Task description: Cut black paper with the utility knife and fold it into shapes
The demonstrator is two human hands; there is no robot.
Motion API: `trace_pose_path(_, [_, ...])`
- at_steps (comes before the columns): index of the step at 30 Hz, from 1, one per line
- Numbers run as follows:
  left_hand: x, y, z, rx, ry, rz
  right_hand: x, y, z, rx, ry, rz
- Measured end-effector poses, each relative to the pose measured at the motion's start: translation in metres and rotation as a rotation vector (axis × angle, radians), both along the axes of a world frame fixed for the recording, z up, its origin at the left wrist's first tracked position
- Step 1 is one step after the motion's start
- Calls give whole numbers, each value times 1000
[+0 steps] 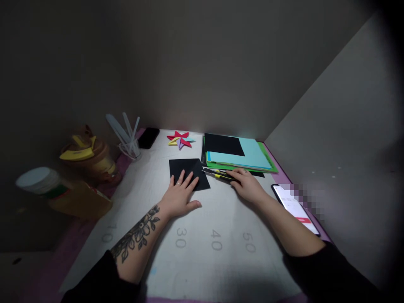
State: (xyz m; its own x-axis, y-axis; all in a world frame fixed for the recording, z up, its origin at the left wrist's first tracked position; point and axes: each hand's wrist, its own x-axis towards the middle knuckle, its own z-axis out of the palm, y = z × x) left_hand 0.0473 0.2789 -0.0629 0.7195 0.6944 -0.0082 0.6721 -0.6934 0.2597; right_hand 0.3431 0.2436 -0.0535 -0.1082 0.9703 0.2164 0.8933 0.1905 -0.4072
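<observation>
A black paper square (202, 180) lies on the white mat, with a faint crease line across it. My left hand (182, 194) rests flat on it, fingers spread, a ring on one finger. To the right, my right hand (244, 183) is closed around the handles of black and yellow scissors (219, 174), whose tip points left at the square's right edge. The blades look closed or nearly so. Behind them is a stack of coloured paper (255, 160), light blue and green, with a black sheet (222, 144) on top.
A folded multicoloured paper star (180, 140) and a dark phone (149, 138) lie at the back. Left stand a clear cup (131, 150) of strips, a brown cup (97, 162) and a white-lidded container (39, 181). A lit phone (295, 208) lies right. Walls rise behind and right.
</observation>
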Motion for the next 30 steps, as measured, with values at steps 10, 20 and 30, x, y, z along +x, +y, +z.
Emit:
trace_pose_path(10, [9, -20, 22, 29, -352, 91, -64, -43, 18, -487, 1209, -38])
trace_pose_path(20, [2, -7, 9, 55, -380, 134, -31, -38, 14, -483, 1037, -191])
trace_pose_path(30, [1, -9, 15, 73, -192, 111, 12, -1, 8, -147, -80, 12])
